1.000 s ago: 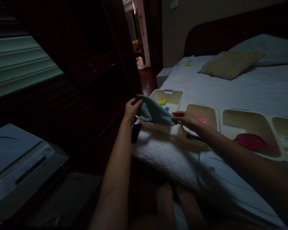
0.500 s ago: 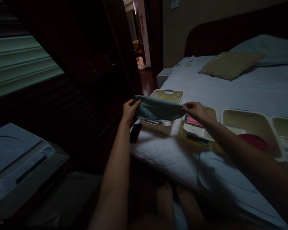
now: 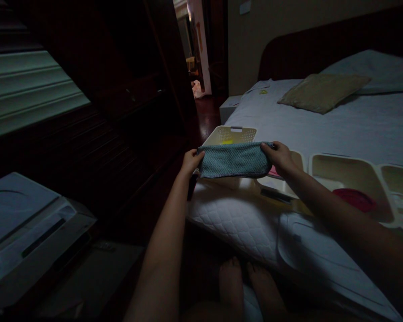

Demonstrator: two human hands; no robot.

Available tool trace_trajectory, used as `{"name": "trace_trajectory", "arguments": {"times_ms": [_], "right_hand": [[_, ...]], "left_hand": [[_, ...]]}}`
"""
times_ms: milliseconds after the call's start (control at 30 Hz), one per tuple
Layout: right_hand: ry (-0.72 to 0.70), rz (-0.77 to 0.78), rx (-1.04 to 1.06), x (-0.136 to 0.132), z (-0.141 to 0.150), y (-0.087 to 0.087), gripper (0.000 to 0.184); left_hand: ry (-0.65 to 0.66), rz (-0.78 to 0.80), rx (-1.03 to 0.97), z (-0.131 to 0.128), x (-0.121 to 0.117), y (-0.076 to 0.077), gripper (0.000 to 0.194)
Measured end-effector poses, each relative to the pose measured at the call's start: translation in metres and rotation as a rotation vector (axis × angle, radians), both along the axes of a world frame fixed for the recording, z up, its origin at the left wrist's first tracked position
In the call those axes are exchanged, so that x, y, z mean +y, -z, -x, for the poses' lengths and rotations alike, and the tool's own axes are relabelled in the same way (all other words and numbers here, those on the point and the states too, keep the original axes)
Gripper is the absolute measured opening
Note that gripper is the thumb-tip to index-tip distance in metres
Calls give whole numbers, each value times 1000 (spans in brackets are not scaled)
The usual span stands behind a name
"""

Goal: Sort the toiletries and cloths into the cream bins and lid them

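A folded blue-green textured cloth (image 3: 234, 160) is stretched level in the air between both hands. My left hand (image 3: 190, 162) pinches its left end, thumb on the near side. At the other end my right hand (image 3: 279, 157) grips the corner the same way. Behind the cloth stands a cream perforated basket (image 3: 245, 134), mostly covered by it; something yellow (image 3: 227, 142) shows inside. Close to my right hand is a smaller cream bin (image 3: 298, 159) with a pink item (image 3: 273, 171) in it, partly hidden by the cloth and hand.
A larger cream bin (image 3: 342, 162) holding a dark red item (image 3: 354, 199) sits further right, with another bin (image 3: 398, 172) beside it. A pale plastic lid (image 3: 309, 232) lies at the bed's (image 3: 228, 208) near edge. A white boxy appliance (image 3: 36, 232) stands at left.
The cloth and both hands have shifted slightly right and down. Its textured face now turns more toward me, and the yellow thing in the basket shows more clearly.
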State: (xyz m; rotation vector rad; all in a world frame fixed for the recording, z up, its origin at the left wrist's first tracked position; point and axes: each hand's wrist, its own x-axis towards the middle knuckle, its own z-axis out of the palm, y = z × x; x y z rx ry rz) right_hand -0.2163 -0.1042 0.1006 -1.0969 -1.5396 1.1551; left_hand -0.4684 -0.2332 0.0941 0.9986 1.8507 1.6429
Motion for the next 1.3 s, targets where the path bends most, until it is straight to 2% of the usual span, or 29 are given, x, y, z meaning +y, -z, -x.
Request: {"name": "trace_trajectory", "arguments": {"times_ms": [167, 300, 467, 600, 733, 933, 1300], "right_hand": [[-16, 11, -8, -8, 8, 4, 21], [-141, 19, -9, -27, 19, -3, 23], [-298, 104, 48, -49, 31, -15, 25], [-385, 124, 84, -56, 35, -16, 25], [-433, 134, 106, -58, 36, -17, 19], [-490, 82, 68, -60, 37, -19, 18], [-453, 74, 77, -58, 37, -16, 19]], "left_hand": [[84, 84, -69, -17, 1, -5, 22], [161, 120, -6, -31, 3, -17, 25], [307, 117, -8, -44, 3, -28, 31], [424, 117, 1, -54, 0, -35, 35], [503, 129, 102, -60, 1, -37, 34], [516, 122, 300, -64, 5, -41, 31], [555, 137, 360, -67, 3, -44, 28]]}}
